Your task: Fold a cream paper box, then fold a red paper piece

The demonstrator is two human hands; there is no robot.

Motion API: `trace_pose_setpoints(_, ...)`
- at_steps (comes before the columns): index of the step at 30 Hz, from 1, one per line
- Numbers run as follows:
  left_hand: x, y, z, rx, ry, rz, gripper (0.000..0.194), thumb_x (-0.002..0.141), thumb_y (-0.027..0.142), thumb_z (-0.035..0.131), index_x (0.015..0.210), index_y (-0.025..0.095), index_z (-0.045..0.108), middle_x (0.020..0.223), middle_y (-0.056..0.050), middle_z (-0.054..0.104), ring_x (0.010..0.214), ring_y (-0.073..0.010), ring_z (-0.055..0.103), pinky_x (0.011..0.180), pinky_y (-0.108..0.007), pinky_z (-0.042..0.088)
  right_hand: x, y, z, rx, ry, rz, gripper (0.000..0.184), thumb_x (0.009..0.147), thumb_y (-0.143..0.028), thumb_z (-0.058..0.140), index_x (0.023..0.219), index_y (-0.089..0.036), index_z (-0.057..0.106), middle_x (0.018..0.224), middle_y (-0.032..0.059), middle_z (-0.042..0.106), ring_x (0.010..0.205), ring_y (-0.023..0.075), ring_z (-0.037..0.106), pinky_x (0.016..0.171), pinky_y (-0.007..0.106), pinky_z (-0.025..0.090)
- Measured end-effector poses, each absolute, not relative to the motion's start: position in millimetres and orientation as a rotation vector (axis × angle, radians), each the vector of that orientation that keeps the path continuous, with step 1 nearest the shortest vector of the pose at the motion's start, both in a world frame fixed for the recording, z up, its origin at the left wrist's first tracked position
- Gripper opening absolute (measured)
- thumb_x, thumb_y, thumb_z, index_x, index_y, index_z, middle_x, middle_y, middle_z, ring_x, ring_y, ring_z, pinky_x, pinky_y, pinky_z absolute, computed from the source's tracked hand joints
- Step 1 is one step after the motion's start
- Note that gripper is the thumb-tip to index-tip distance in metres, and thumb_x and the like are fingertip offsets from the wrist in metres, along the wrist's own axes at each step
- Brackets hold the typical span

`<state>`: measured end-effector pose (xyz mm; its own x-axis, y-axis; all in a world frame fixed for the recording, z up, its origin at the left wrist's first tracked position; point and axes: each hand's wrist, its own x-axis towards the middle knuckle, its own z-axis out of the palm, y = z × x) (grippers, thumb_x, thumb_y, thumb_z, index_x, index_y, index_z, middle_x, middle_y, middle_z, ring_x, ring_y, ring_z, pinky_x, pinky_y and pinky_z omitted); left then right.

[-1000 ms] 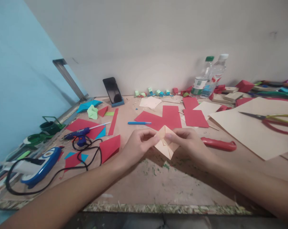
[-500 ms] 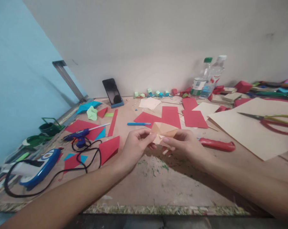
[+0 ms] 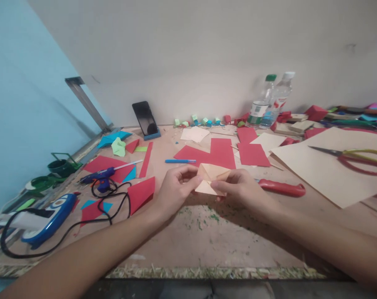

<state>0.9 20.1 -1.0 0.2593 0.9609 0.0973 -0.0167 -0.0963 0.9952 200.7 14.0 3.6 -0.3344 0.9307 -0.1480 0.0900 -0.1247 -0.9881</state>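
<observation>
A folded piece of cream paper (image 3: 213, 171) is held up between both hands above the middle of the table. My left hand (image 3: 181, 187) pinches its left side, thumb on top and fingers behind. On the other side my right hand (image 3: 240, 189) grips the paper, its thumb pressed on the lower part. Creases meet near the paper's centre, and the fingers partly cover its edges. Beyond the left hand lies a blue pen (image 3: 180, 161). A red-handled knife (image 3: 282, 187) rests just right of the right hand, its blade mostly hidden.
Red paper (image 3: 223, 153) lies behind the hands. At left are a glue gun (image 3: 97, 175) with a looping black cord and a blue-white device (image 3: 51, 220). Scissors (image 3: 347, 157) rest on a large cream sheet (image 3: 325, 182). A phone (image 3: 144, 118) and bottles (image 3: 259, 110) stand at the back.
The lower part of the folded paper now lies flatter and shows a smoother face, with the right thumb pressing on it. Both hands stay in nearly the same place.
</observation>
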Motion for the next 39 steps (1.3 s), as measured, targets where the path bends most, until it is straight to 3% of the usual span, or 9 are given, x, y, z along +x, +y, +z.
trace_pose_setpoints(7, 0, 21, -1, 1.509, 0.963, 1.095, 0.024, 0.089, 0.032, 0.072, 0.073, 0.014, 0.068, 0.071, 0.0, 0.06, 0.066, -0.0109, 0.051, 0.062, -0.024, 0.04, 202, 13, 2, -1.178, -1.376, 1.598, 0.031, 0.069, -0.043, 0.087, 0.07, -0.016, 0.073, 0.065, 0.0009, 0.064, 0.058, 0.0134, 0.055, 0.058, 0.028, 0.044)
trace_pose_setpoints(10, -1, 23, -3, 1.532, 0.959, 1.062, 0.026, 0.09, 0.03, 0.07, 0.07, 0.014, 0.067, 0.068, 0.001, 0.056, 0.066, -0.0106, 0.048, 0.062, -0.024, 0.039, 202, 11, 5, -1.182, -1.343, 1.548, 0.036, 0.073, -0.049, 0.086, 0.069, -0.016, 0.072, 0.064, -0.0004, 0.061, 0.057, 0.011, 0.048, 0.055, 0.027, 0.037)
trace_pose_setpoints(13, -1, 23, -2, 1.524, 0.949, 1.026, 0.026, 0.091, 0.029, 0.068, 0.071, 0.014, 0.069, 0.069, 0.0, 0.058, 0.066, -0.011, 0.052, 0.061, -0.023, 0.04, 202, 12, 5, -1.206, -1.341, 1.486, 0.042, 0.076, -0.049, 0.084, 0.059, -0.017, 0.062, 0.057, -0.0036, 0.053, 0.054, 0.0089, 0.04, 0.053, 0.026, 0.03)
trace_pose_setpoints(16, -1, 22, -1, 1.454, 0.947, 1.037, 0.022, 0.088, 0.029, 0.069, 0.073, 0.014, 0.071, 0.071, -0.001, 0.061, 0.065, -0.0122, 0.059, 0.061, -0.023, 0.047, 203, 15, 1, -1.198, -1.313, 1.497, 0.044, 0.071, -0.047, 0.087, 0.056, -0.018, 0.058, 0.057, -0.0029, 0.055, 0.055, 0.0106, 0.047, 0.054, 0.026, 0.035)
trace_pose_setpoints(20, 0, 23, -3, 1.351, 0.969, 1.055, 0.016, 0.083, 0.03, 0.075, 0.082, 0.014, 0.075, 0.078, -0.004, 0.07, 0.061, -0.0138, 0.065, 0.06, -0.026, 0.054, 204, 17, -2, -1.179, -1.26, 1.558, 0.034, 0.068, -0.046, 0.089, 0.069, -0.016, 0.073, 0.07, 0.0042, 0.072, 0.062, 0.0172, 0.064, 0.059, 0.029, 0.047)
trace_pose_setpoints(26, -1, 23, -3, 1.273, 0.955, 1.102, 0.021, 0.08, 0.032, 0.078, 0.093, 0.015, 0.079, 0.089, -0.006, 0.075, 0.064, -0.0144, 0.068, 0.058, -0.026, 0.058, 203, 13, 6, -1.164, -1.311, 1.544, 0.032, 0.078, -0.04, 0.082, 0.1, -0.017, 0.086, 0.089, 0.0077, 0.081, 0.071, 0.0183, 0.068, 0.066, 0.03, 0.052)
trace_pose_setpoints(30, -1, 19, 4, 1.261, 0.941, 1.031, 0.033, 0.086, 0.047, 0.073, 0.094, 0.015, 0.079, 0.081, -0.004, 0.07, 0.061, -0.0146, 0.066, 0.053, -0.025, 0.058, 202, 10, 9, -1.194, -1.436, 1.38, 0.028, 0.083, -0.037, 0.076, 0.101, -0.02, 0.087, 0.096, 0.0079, 0.083, 0.091, 0.025, 0.072, 0.079, 0.035, 0.054)
trace_pose_setpoints(33, 1, 18, 8, 1.29, 0.993, 1.03, 0.03, 0.081, 0.043, 0.078, 0.093, 0.015, 0.077, 0.083, -0.003, 0.068, 0.059, -0.0128, 0.062, 0.049, -0.025, 0.058, 202, 10, 8, -1.237, -1.502, 1.279, 0.025, 0.083, -0.034, 0.073, 0.099, -0.021, 0.087, 0.098, 0.0083, 0.084, 0.093, 0.0272, 0.073, 0.082, 0.038, 0.055)
trace_pose_setpoints(39, 1, 21, 2, 1.33, 1.012, 1.143, 0.028, 0.081, 0.029, 0.077, 0.105, 0.015, 0.072, 0.098, -0.006, 0.069, 0.075, -0.0139, 0.065, 0.059, -0.023, 0.056, 204, 11, 8, -1.027, -1.466, 1.491, 0.049, 0.081, -0.046, 0.084, 0.122, -0.02, 0.08, 0.115, 0.0117, 0.082, 0.103, 0.0293, 0.075, 0.089, 0.042, 0.057)
